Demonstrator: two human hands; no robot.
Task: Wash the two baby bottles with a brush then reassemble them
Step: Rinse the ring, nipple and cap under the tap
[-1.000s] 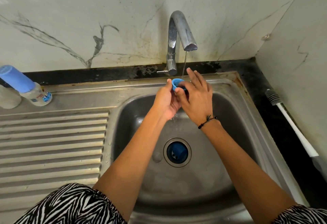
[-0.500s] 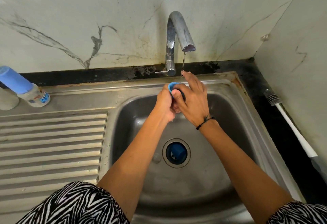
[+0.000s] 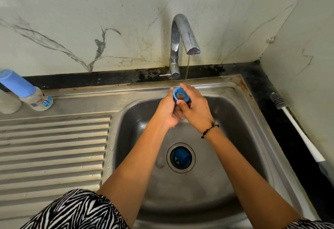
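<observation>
Both hands are up under the tap, working together over the back of the sink. The left hand has its fingers curled round the blue bottle ring, gripping it from the left with the ring's open end turned up toward the camera. The right hand closes in from the other side, thumb pressed at the ring's near rim and fingers wrapped over its far side, so the ring sits pinched between the two hands. A thin stream of water drops from the spout and lands right at the right hand's fingertips, just behind the ring. A dark beaded bracelet circles the right wrist.

Below the hands, straight toward the person, a blue bottle piece lies down in the drain opening. Well off to the left of the left hand, a baby bottle with a blue cap stands on the steel rim beyond the ribbed draining board, and something pale sits just left of it at the frame edge, too cropped to tell. Well off to the right of the right hand, the bottle brush lies on the dark table along the wall, bristle head pointing away, white handle running toward the near right corner
</observation>
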